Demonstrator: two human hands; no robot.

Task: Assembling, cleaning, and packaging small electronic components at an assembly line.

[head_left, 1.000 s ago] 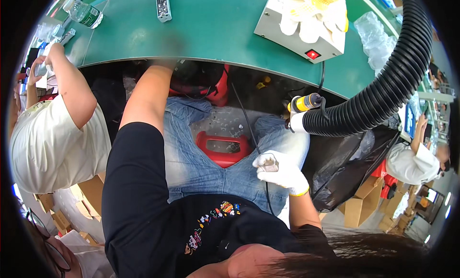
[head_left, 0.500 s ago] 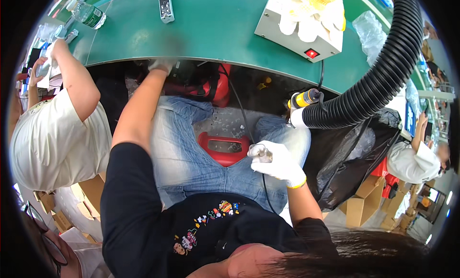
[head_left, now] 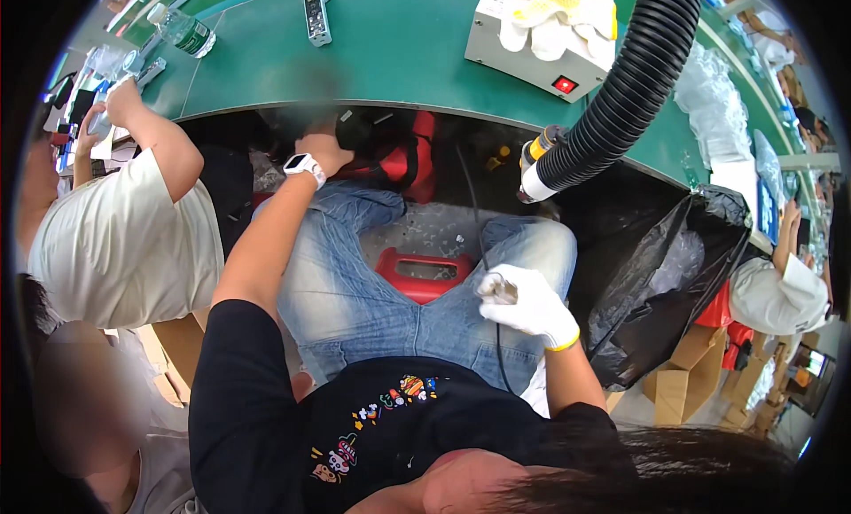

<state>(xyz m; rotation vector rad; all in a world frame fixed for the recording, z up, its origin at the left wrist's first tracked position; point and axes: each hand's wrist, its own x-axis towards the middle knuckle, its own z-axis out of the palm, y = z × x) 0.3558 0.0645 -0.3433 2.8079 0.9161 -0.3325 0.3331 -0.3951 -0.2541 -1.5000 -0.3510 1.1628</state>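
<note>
My left hand (head_left: 323,151), bare with a white watch at the wrist, reaches under the green table's front edge, beside a red and black bag (head_left: 409,159). Its fingers are hidden in shadow and blur. Over my lap, my right hand (head_left: 530,307) wears a white glove with a yellow cuff. Its fingers are curled together, with something small and greyish at the tips that I cannot make out. A black cable (head_left: 475,199) runs down to these fingers and shows again below them; whether they grip it is unclear.
A black corrugated hose (head_left: 629,97) with a yellow-banded end hangs at the right. On the green table (head_left: 248,53) are a grey box (head_left: 523,58) topped with gloves, a small device (head_left: 315,18) and a bottle (head_left: 183,31). A black bag (head_left: 656,284) stands right; co-workers sit on both sides.
My left arm has turned so the watch shows, the hand still under the table edge. The hose end has swung up and left off my knee. My right hand keeps its closed pose.
</note>
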